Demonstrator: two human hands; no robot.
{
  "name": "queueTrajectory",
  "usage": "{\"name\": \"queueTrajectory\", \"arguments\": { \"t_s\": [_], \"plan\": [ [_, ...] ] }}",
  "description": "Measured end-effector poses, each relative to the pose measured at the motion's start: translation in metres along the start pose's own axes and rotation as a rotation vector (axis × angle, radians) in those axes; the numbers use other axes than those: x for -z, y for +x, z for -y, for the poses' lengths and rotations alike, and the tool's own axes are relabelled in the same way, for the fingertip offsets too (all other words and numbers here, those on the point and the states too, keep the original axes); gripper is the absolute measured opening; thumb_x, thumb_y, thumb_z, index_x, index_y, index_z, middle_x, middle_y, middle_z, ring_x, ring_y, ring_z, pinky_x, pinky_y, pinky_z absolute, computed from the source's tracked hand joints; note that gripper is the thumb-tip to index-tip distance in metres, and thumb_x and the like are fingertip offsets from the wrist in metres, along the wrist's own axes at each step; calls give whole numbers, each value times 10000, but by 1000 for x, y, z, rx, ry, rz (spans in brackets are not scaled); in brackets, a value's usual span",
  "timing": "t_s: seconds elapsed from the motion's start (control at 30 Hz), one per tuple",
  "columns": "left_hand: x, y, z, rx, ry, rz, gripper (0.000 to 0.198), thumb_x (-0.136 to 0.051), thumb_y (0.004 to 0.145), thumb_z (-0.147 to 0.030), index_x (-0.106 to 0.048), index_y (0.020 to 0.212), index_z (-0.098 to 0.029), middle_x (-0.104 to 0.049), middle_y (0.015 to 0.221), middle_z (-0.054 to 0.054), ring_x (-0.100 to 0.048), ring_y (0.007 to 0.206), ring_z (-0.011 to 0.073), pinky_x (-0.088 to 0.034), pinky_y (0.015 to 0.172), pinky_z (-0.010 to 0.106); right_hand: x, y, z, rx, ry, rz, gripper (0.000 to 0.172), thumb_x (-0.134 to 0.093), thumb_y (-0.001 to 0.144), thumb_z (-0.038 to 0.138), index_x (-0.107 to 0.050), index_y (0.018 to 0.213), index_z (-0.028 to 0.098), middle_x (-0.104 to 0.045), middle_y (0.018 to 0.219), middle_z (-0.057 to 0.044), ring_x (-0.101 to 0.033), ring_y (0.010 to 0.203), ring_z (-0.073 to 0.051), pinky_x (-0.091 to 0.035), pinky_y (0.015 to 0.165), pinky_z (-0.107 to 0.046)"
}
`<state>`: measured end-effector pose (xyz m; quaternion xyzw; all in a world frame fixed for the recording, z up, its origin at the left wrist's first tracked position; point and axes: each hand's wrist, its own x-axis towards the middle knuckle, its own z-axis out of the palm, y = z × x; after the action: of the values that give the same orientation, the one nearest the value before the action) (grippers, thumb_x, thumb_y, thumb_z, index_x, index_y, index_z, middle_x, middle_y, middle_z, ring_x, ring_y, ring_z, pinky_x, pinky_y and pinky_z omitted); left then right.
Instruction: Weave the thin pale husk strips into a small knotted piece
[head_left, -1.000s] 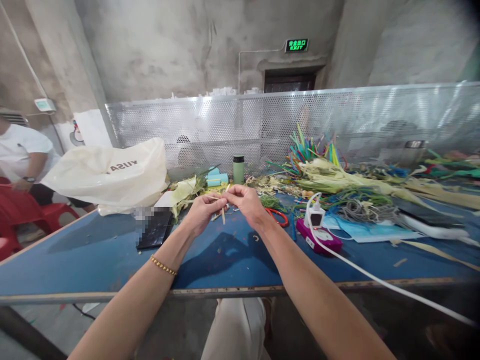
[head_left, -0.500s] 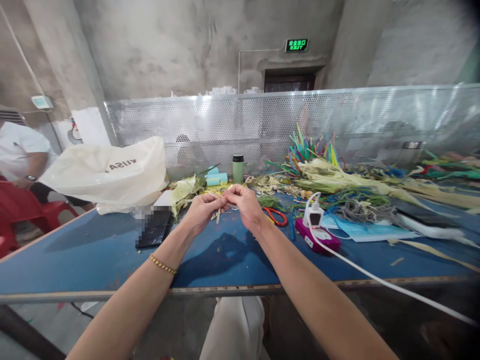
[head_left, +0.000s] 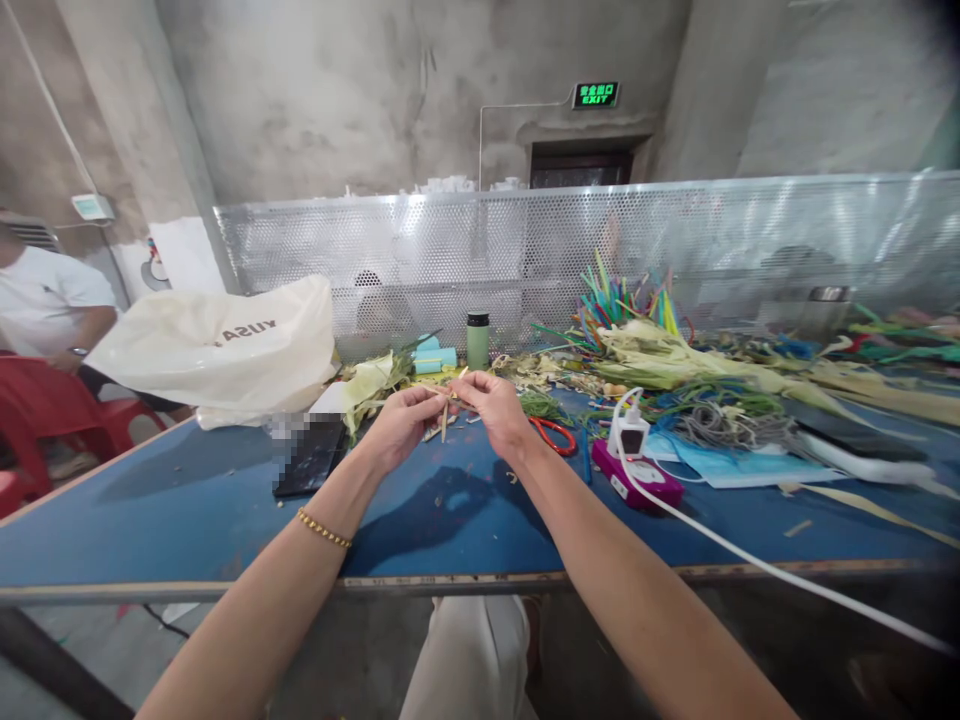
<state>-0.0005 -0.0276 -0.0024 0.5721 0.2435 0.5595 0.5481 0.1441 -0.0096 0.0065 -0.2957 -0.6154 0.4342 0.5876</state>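
Observation:
Above the blue table, my left hand (head_left: 401, 425) and my right hand (head_left: 496, 408) are held close together, thumbs pinched against fingers. Between them is a thin, pale corn husk strip (head_left: 444, 424), with one end hanging down below the fingertips. Both hands grip it, though the fingers hide most of it. Small dry scraps lie on the table beneath. Just right of my right hand are red-handled scissors (head_left: 553, 436), partly covered by my wrist. A black phone-like slab (head_left: 309, 462), blurred at one corner, lies left of my left hand.
A white plastic bag (head_left: 217, 335) stands at the left, a green bottle (head_left: 478, 342) behind my hands. To the right are a purple power strip (head_left: 636, 476) with a white cable, pale husks (head_left: 660, 350) and grey cord (head_left: 712, 425). A person in a white shirt (head_left: 52, 300) sits far left.
My fingertips have drawn slightly apart, and the strip's loose end now shows more plainly, hanging between them. The whole view has shifted a little. Other things on the table stay put.

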Motion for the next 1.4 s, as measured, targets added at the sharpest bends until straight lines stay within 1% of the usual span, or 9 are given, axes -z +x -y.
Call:
{"name": "queueTrajectory", "arguments": {
  "t_s": [0.13,0.27,0.37,0.43,0.47,0.57,0.7,1.13,1.4],
  "plan": [
    [4,0,-1,16,-9,-51,176,-774,655,-241,-690,706,-95,-665,686,59,-536,582,91,-388,592,230,8,6,-4,67,-206,-53,297,-657,698,442,-587,639,160,-538,582,16,-453,551,-109,-361,552,-252],
    [5,-1,0,82,-12,-31,174,-773,656,-230,-702,741,-96,-658,677,54,-537,582,92,-386,588,224,15,9,3,237,-456,-172,242,-575,783,366,-673,738,149,-626,718,-39,-535,677,-147,-399,660,-278],
    [4,-2,0,112,26,20,179,-770,664,-244,-703,730,-91,-647,655,57,-519,560,92,-375,570,228,17,5,12,366,-557,-10,206,-615,768,354,-710,762,171,-654,811,-55,-559,765,-161,-406,712,-279],
    [4,-3,-1,123,44,47,184,-771,666,-249,-703,724,-88,-644,658,60,-516,565,94,-376,573,231,17,2,16,320,-537,127,183,-646,741,340,-706,738,168,-648,755,-38,-550,712,-149,-407,681,-271],
    [4,-3,-1,128,42,59,187,-771,669,-251,-703,728,-87,-641,658,59,-517,571,94,-378,577,230,16,1,16,281,-511,161,179,-650,735,334,-697,728,162,-640,719,-26,-540,677,-141,-406,664,-267],
    [5,-3,-1,124,8,84,202,-770,679,-264,-704,751,-88,-628,648,54,-518,581,91,-377,581,223,16,-1,16,210,-420,155,197,-621,755,342,-658,731,150,-621,686,-10,-523,644,-130,-405,644,-261],
    [5,-3,-1,120,-29,86,206,-765,688,-269,-704,775,-92,-625,656,55,-519,585,92,-379,573,224,13,-1,14,210,-360,160,222,-591,772,376,-600,729,159,-589,689,-2,-504,641,-124,-398,620,-250],
    [4,-3,-2,121,-19,74,211,-780,663,-267,-699,750,-93,-607,626,40,-499,560,80,-374,550,214,1,-7,11,174,-318,-28,194,-591,732,362,-552,700,174,-542,652,9,-475,622,-126,-392,603,-250],
    [3,-4,-3,124,-20,64,203,-780,659,-253,-699,753,-91,-605,613,37,-497,557,80,-358,548,217,-3,-3,-1,188,-328,-80,195,-577,744,364,-548,682,181,-561,655,-3,-488,611,-132,-397,602,-254]
  ]
}}
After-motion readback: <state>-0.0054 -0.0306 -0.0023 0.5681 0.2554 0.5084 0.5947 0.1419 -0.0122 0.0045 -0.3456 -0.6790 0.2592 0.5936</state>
